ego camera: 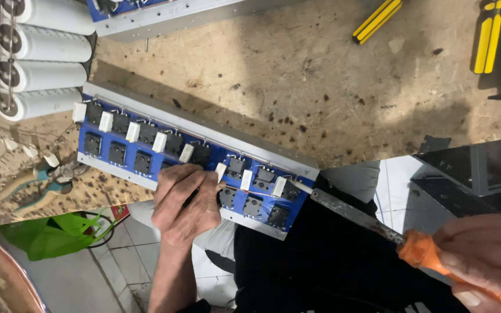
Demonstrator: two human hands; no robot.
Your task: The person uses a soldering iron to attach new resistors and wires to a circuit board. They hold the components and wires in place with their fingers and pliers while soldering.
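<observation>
My left hand is pressing the blue circuit board at the desk edge; my right hand is gripping the orange screwdriver, tip at the board's end, needing careful aim.

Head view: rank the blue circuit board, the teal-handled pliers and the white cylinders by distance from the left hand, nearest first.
1. Blue circuit board: directly under the left hand, whose fingers rest on it.
2. Teal-handled pliers: on the wooden bench, at the picture's left, below the board's end.
3. White cylinders: stacked at the picture's upper left corner, farthest.
</observation>
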